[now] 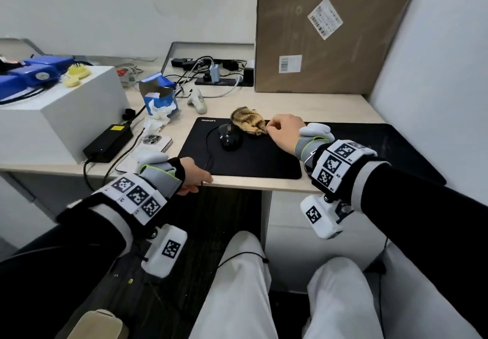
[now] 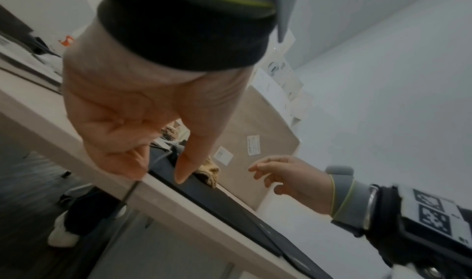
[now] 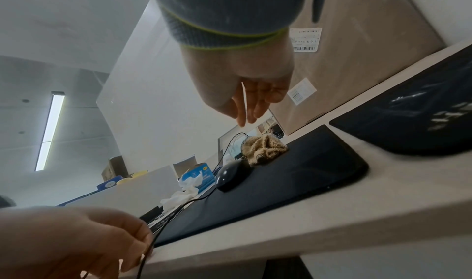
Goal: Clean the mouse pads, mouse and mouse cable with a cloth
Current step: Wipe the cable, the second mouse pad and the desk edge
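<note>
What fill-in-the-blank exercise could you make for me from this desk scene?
1. The mouse sits on a black mouse pad printed with the word ___.
2. The cloth lies crumpled on that pad's far edge, right beside the ___.
3. The left hand pinches the mouse cable, while the open right hand holds ___.

Missing words: Lenovo; mouse; nothing.
</note>
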{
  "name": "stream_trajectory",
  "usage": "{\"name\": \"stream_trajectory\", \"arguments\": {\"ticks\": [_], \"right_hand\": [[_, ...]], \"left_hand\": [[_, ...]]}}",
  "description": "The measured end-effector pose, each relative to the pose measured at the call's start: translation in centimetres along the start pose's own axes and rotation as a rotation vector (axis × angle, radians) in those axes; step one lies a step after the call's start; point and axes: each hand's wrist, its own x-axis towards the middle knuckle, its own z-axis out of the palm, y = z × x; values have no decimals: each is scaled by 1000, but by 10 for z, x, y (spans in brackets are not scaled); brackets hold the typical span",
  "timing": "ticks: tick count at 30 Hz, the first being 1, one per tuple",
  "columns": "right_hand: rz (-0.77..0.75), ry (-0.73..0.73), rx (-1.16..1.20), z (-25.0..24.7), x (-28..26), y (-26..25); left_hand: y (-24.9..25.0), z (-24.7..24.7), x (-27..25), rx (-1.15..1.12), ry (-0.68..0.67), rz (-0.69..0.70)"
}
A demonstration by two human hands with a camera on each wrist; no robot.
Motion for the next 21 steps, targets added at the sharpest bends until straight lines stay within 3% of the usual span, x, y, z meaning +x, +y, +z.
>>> {"name": "stream_trajectory", "arguments": {"ticks": [7, 13, 17, 21], "right_hand": [[2, -7, -2, -13, -25, -4], [-2, -29, 19, -18, -37, -10], [3, -170, 166, -14, -48, -9], [55, -451, 434, -12, -70, -19]], "left_hand": [[-7, 22, -17, 56, -32, -54], [-8, 36, -25, -164, -117, -159], [8, 33, -36, -398, -202, -31], [40, 8, -38, -799, -246, 120]]}}
